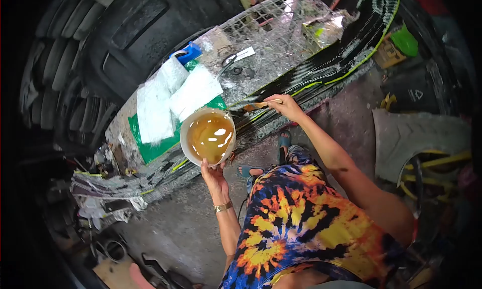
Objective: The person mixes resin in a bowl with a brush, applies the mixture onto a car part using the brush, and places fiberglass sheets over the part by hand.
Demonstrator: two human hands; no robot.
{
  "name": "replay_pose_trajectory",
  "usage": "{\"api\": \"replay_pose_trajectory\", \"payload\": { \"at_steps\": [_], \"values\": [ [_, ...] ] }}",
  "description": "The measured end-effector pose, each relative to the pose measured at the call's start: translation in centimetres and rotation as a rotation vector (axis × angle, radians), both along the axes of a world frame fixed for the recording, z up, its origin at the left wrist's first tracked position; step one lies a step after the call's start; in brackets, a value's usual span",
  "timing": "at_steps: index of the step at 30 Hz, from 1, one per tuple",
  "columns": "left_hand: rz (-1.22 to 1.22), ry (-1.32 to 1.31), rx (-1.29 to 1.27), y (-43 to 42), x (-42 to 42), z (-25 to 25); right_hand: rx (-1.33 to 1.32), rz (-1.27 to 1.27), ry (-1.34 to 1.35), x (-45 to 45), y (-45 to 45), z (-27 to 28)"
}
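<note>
My left hand (214, 176) grips the lower rim of a white bowl (184, 138) that holds amber liquid (208, 141). In my right hand (286, 107) is a brush (261, 105), its bristles pointing left over a long black woven strip (301, 78) edged in bright yellow-green. Bowl and brush are apart, with the bowl to the left. Behind the bowl, white fabric sheets (193, 91) lie on green plastic (150, 151).
The worktable (236, 35) has a rough, stained top with scissors (228, 64) and a blue item (189, 52) on it. Large black moulded panels (135, 33) stand beyond it. At right are a grey curved panel (422, 133) and a cardboard box (390, 53).
</note>
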State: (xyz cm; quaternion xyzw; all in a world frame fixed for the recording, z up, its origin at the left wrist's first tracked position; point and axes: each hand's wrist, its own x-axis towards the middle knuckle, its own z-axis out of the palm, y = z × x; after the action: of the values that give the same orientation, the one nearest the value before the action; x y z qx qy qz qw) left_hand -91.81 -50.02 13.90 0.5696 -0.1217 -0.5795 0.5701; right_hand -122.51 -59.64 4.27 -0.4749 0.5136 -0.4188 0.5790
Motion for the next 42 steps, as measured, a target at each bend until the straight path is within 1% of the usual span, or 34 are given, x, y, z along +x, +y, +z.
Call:
{"api": "replay_pose_trajectory", "payload": {
  "at_steps": [2, 3, 4, 6, 9, 11, 13, 16, 19, 23, 24, 26, 30, 32, 33, 36, 37, 39, 40, 42],
  "values": [
    [-0.044, -0.041, 0.017, 0.0, 0.8, -0.2, -0.013, -0.125, 0.059, -1.1, 0.8, -1.2],
    [-0.036, -0.039, 0.021, 0.0, 0.8, 0.5, 0.007, -0.19, 0.019, -1.7, 1.4, -1.2],
    [-0.026, -0.036, 0.027, 0.1, 0.7, 1.0, 0.019, -0.248, 0.061, -2.5, 2.1, -0.8],
    [-0.031, -0.058, 0.023, 0.0, 0.9, 1.4, -0.071, -0.379, 0.102, -3.4, 3.4, 0.0],
    [-0.06, -0.072, 0.001, 0.1, 1.6, 1.6, -0.121, -0.341, 0.141, -2.4, 4.4, 1.3],
    [-0.089, -0.076, 0.006, 0.2, 2.2, 1.5, -0.143, -0.276, 0.151, 0.0, 4.6, 2.1],
    [-0.079, -0.078, 0.003, 0.2, 2.2, 1.8, -0.244, -0.175, 0.186, 3.0, 4.0, 1.9],
    [-0.068, -0.075, -0.002, 0.3, 2.2, 2.0, -0.226, -0.09, 0.18, 6.6, 2.7, 2.0],
    [-0.064, -0.081, -0.003, 0.6, 2.2, 2.2, -0.268, -0.157, 0.212, 6.8, 1.8, 0.8],
    [-0.061, -0.074, -0.004, 0.8, 2.5, 2.0, -0.238, -0.222, 0.234, 3.8, 2.2, 0.1],
    [-0.063, -0.071, -0.003, 0.9, 2.7, 2.0, -0.211, -0.224, 0.245, 3.0, 2.4, 1.1],
    [-0.067, -0.071, -0.009, 1.0, 2.8, 2.0, -0.194, -0.292, 0.213, 1.4, 2.6, 0.5],
    [-0.029, -0.064, -0.013, 1.2, 2.7, 2.0, -0.258, -0.362, 0.245, -0.9, 3.6, 2.4],
    [-0.018, -0.062, -0.017, 1.5, 2.7, 2.2, -0.326, -0.187, 0.406, -1.3, 4.2, 4.3],
    [-0.013, -0.062, -0.017, 1.6, 2.7, 2.2, -0.344, -0.101, 0.403, -0.5, 4.2, 5.5],
    [-0.006, -0.049, -0.016, 1.7, 2.8, 2.2, -0.484, 0.131, 0.524, 3.0, 2.9, 4.5],
    [-0.007, -0.047, -0.013, 1.7, 2.8, 2.2, -0.486, 0.133, 0.523, 4.2, 2.0, 4.5],
    [-0.007, -0.046, -0.008, 1.9, 3.0, 2.1, -0.441, 0.249, 0.633, 5.6, 0.3, 4.4],
    [-0.003, -0.047, -0.008, 2.1, 3.2, 1.9, -0.44, 0.25, 0.631, 5.5, -0.2, 4.1],
    [0.007, -0.045, -0.011, 2.2, 3.2, 2.0, -0.535, 0.124, 0.605, 5.4, -1.1, 4.7]
  ]
}}
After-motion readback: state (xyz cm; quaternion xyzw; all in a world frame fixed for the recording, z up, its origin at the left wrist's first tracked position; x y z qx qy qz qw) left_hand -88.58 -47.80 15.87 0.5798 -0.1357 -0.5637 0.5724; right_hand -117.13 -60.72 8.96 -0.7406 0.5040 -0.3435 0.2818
